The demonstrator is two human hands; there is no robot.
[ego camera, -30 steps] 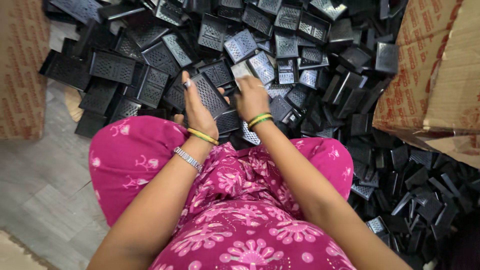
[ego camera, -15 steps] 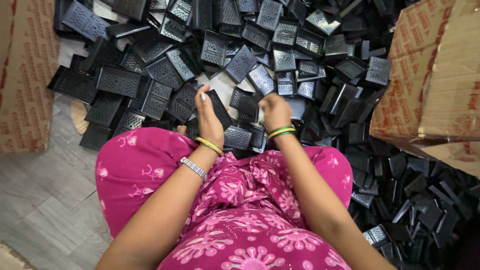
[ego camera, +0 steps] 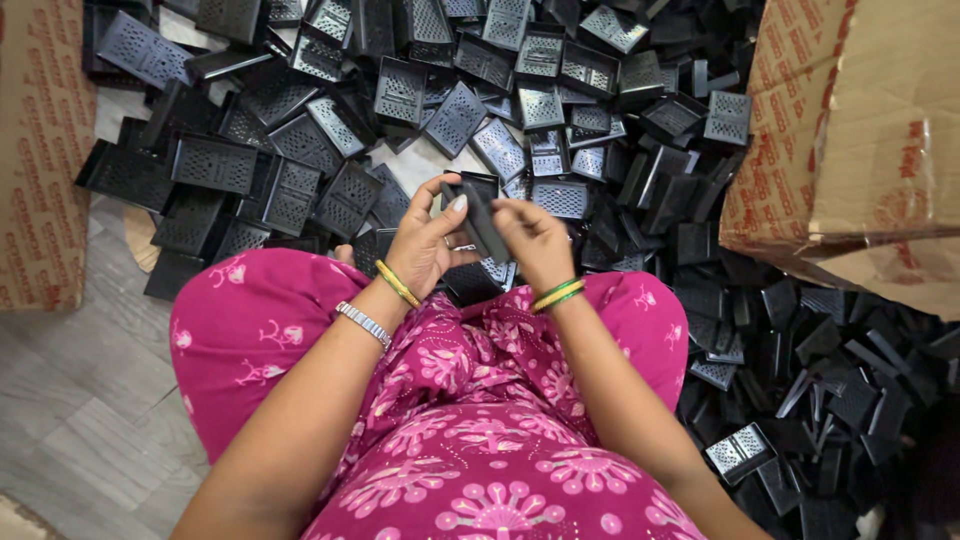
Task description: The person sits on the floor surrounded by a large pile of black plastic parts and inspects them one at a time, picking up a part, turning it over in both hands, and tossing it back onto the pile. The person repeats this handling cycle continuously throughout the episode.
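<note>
A small black plastic tray [ego camera: 482,215] with a perforated bottom is held up just above the pink-clad knees [ego camera: 330,330], between both hands and in front of the large heap of like trays [ego camera: 420,110] that covers the floor. The left hand [ego camera: 425,245] is closed around the tray's left edge, thumb on the near face and fingers curled behind; the right hand [ego camera: 530,240] is pinched on the right edge, its grip narrow and firm on the rim. The tray is tilted, one long side turned towards the camera.

The piece is judged light and stiff: it is carried by fingertips alone and no bending shows. The walls look thin and the grid of holes weakens the bottom, so the surer hold is taken on the raised rim or at the corners, not on the perforated panel. The plastic has a dull sheen and may slip a little, so opposing thumb and fingers across an edge suits it.

To the right of the heap a torn cardboard box [ego camera: 860,140] lies open; a second cardboard sheet [ego camera: 40,150] lies to its left
</note>
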